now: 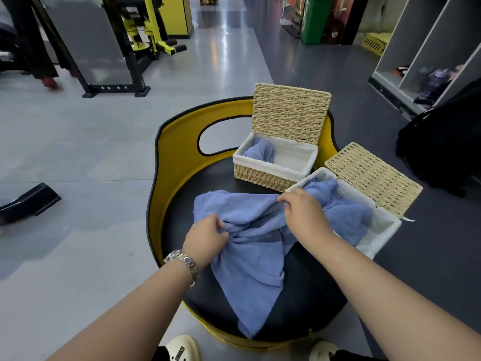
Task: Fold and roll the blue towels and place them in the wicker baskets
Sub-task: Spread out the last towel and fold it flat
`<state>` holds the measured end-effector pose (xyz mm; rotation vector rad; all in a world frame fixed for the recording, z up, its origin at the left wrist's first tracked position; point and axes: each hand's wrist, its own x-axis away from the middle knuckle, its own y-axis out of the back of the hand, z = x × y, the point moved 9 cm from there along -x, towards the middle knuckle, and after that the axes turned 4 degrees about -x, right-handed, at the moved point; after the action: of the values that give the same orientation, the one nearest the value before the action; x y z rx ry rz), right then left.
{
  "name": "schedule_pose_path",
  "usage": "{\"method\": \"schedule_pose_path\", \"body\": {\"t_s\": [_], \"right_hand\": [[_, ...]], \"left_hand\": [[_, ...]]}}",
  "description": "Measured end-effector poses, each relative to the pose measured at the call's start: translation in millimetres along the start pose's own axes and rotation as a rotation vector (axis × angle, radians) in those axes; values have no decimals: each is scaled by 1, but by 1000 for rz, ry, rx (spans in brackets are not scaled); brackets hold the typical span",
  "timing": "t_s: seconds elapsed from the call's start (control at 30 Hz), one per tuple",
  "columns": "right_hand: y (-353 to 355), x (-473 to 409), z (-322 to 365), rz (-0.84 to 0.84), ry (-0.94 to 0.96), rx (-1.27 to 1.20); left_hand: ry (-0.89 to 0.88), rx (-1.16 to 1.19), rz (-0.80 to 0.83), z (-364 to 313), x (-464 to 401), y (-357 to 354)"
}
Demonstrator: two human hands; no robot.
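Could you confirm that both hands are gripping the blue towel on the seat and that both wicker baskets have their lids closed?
Not quite: the lids are open. The head view shows the far basket and the near basket with lids raised. The rest holds: the left hand and right hand both grip the towel on the seat.
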<state>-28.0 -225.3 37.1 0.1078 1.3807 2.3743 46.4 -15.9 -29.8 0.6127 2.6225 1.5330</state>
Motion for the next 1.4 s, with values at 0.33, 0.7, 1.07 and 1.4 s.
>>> {"method": "schedule_pose_path", "body": {"t_s": [0.33,0.7,1.07,1.4], "right_hand": [[-10,7,-32,112,-239,-244],[-12,11,-28,187,-181,-263],[31,3,-38,-113,-255,-892],[59,5,-13,-163,49,-347]], "left_hand": [[36,355,131,8,-3,2],[11,336,92,8,0,8],[-121,382,-64,1,-5,62],[-128,296,-276,4,5,98]]}}
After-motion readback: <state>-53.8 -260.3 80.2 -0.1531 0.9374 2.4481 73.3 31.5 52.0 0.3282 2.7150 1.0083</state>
